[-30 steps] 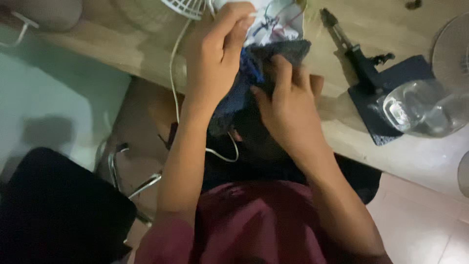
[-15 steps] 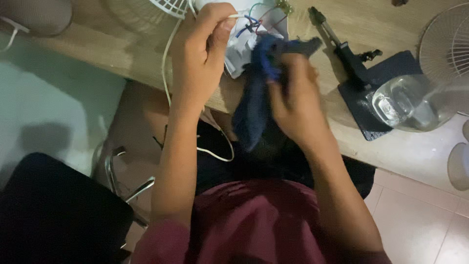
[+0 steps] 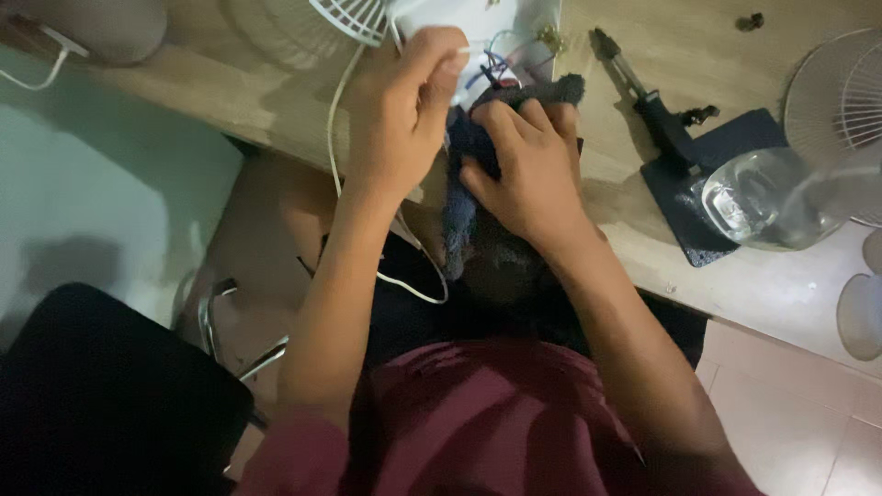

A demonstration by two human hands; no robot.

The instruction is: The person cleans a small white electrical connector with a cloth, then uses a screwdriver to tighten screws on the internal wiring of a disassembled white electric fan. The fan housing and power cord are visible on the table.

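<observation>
A wooden tabletop (image 3: 698,55) is seen from above, running across the upper part of the view. A black chair (image 3: 101,395) is placed below its left end, well apart from the work. A clear glass container (image 3: 767,197) is set on a dark mat (image 3: 680,202) at the right of the tabletop, and part of a white fan guard (image 3: 841,101) is seen just beyond the container, at the right edge. A second white fan grille (image 3: 349,18) is seen at the top edge, left of the hands.

The right hand (image 3: 528,170) is pressed flat on a dark blue cloth (image 3: 459,216), its fingers closed over the fold; the cloth is draped over the near edge of the tabletop and hangs down below it. The left hand (image 3: 404,110) is closed around a white plastic part (image 3: 478,28), just beside the right hand and touching the cloth's upper end. Thin coloured wires (image 3: 491,64) are shown coming out of the white part, between the two hands. A white cable (image 3: 367,220) is run from the fan grille down past the left wrist and loops below the tabletop edge.

A soldering iron (image 3: 643,92) with a black handle is laid slantwise to the right of the cloth, its handle end reaching the mat. A small dark piece (image 3: 753,20) lies near the top edge, well apart from the hands.
</observation>
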